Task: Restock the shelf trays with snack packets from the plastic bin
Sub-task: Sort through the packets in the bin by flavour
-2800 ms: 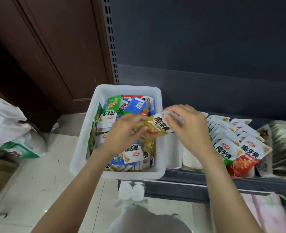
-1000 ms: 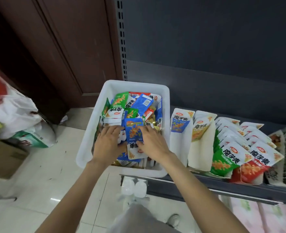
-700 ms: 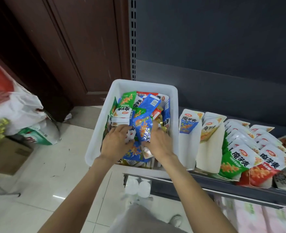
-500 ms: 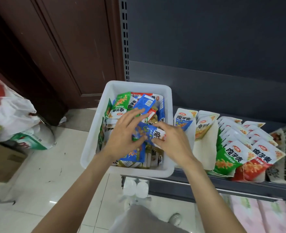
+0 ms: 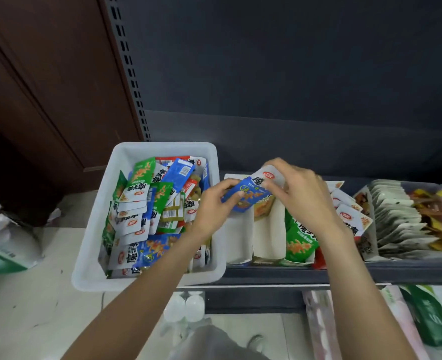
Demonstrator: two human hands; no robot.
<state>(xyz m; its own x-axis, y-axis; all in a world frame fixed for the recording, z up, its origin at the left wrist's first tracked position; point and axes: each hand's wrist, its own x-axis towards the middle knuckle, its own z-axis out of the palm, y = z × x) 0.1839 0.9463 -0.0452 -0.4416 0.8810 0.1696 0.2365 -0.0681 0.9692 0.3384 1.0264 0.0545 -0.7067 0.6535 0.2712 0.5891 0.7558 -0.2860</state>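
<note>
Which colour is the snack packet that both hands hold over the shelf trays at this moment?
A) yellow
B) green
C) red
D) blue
D: the packet pinched between the left hand and the right hand is blue with a white top, held above the leftmost white shelf tray, just right of the plastic bin.

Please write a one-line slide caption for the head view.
Both hands hold a blue snack packet over white shelf trays.
</note>
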